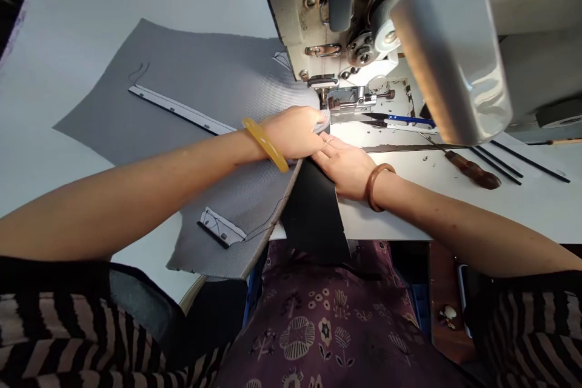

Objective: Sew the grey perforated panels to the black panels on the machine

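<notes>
Grey mesh fabric (pixel 209 73) with white strips sewn on lies across the white table, its right edge under the needle area of the sewing machine (pixel 324 97). My left hand (pixel 297 131), above a yellow bangle, has its fingers closed on the fabric edge just in front of the presser foot. Touching it, my right hand (pixel 348 167), with a brown bangle, is at the seam where a black fabric piece (pixel 313 206) meets the grey one. The black piece hangs over the table's front edge. Its fingertips are partly hidden beside my left hand.
Right of the needle lie blue-handled snips (pixel 409 120), a wooden-handled tool (pixel 473 170) and several thin black strips (pixel 530 160). A shiny lamp shade (pixel 459 54) hangs over the machine bed. A purple patterned apron (pixel 318 321) covers my lap.
</notes>
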A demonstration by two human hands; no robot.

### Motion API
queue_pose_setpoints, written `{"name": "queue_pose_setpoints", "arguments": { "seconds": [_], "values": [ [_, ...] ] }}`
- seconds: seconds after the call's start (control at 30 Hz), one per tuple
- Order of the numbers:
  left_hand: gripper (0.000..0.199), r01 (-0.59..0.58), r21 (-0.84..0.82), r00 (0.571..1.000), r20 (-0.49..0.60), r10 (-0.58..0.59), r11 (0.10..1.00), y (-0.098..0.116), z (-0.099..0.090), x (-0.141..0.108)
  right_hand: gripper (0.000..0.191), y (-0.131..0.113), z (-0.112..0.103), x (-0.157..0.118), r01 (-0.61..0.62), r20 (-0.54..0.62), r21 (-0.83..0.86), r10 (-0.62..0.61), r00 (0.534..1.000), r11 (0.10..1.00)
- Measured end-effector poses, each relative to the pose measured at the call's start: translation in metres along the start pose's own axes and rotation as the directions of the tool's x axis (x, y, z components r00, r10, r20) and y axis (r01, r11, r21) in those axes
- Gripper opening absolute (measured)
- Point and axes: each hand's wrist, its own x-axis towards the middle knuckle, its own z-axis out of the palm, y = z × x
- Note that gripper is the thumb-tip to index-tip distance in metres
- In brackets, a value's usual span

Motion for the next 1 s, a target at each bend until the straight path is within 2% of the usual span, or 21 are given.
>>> {"name": "queue_pose_setpoints", "arguments": {
  "seconds": [0.13,0.27,0.37,0.47,0.53,0.67,0.83,1.0],
  "values": [
    [0.038,-0.006,0.001,0.998,-0.064,0.006,1.0,0.001,0.005,-0.004,0.064,-0.001,-0.001,-0.001,-0.004,0.002,-0.006,0.004,1.0,1.0],
    [0.029,-0.09,0.146,0.984,-0.138,0.11,0.985,0.0,0.011,-0.013,0.053,-0.006,-0.006,-0.001,-0.066,0.101,-0.045,0.07,0.992,0.997],
    [0.037,-0.134,0.312,0.953,-0.22,0.208,0.941,-0.01,0.013,-0.013,0.053,-0.006,-0.007,-0.001,-0.072,0.098,-0.054,0.077,0.992,0.996],
    [0.041,-0.123,0.377,0.919,-0.307,0.248,0.918,-0.023,0.015,-0.004,0.058,-0.004,-0.005,-0.001,-0.039,0.063,-0.027,0.041,0.997,0.999],
    [0.046,-0.099,0.367,0.923,-0.312,0.223,0.925,-0.032,0.014,0.004,0.063,-0.001,-0.003,-0.002,-0.02,0.048,-0.005,0.02,0.999,1.0],
    [0.049,-0.066,0.309,0.958,-0.246,0.147,0.949,-0.045,0.011,0.008,0.069,0.004,-0.001,-0.004,0.009,0.03,0.029,-0.009,1.0,1.0],
    [0.052,-0.009,0.308,0.965,-0.246,0.089,0.951,-0.047,0.004,0.005,0.074,0.006,-0.002,-0.006,0.015,0.033,0.047,-0.016,0.999,0.999],
    [0.049,-0.036,0.359,0.954,-0.265,0.139,0.933,-0.046,-0.002,0.015,0.076,0.005,-0.003,-0.007,-0.007,0.033,0.051,0.005,0.999,0.999]
  ]
}}
